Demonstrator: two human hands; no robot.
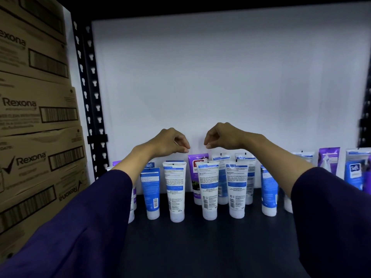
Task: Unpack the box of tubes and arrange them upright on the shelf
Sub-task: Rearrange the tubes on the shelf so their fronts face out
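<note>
- Many tubes [176, 189] stand cap-down on the dark shelf [200, 237], ranked in loose rows against the white back wall [220, 77]; a purple tube [197, 163] sits in the rear row, directly below the gap between both hands.
- Left hand [170, 143] hovers above the purple tube, fingers curled, tips pinched together, gripping nothing visible.
- Right hand [222, 137] mirrors it on the other side of the purple tube, likewise empty.
- Handling judgement: each tube is probably light, with a soft, squeezable body and a stiff flat crimp on top.
- Recommended hold: pinch the crimp or upper body lightly.
- Risk: the narrow cap base likely tips easily; neighbours standing close to the purple tube may topple.
- Stacked cartons [36, 109] stand left of the shelf upright [90, 97].
</note>
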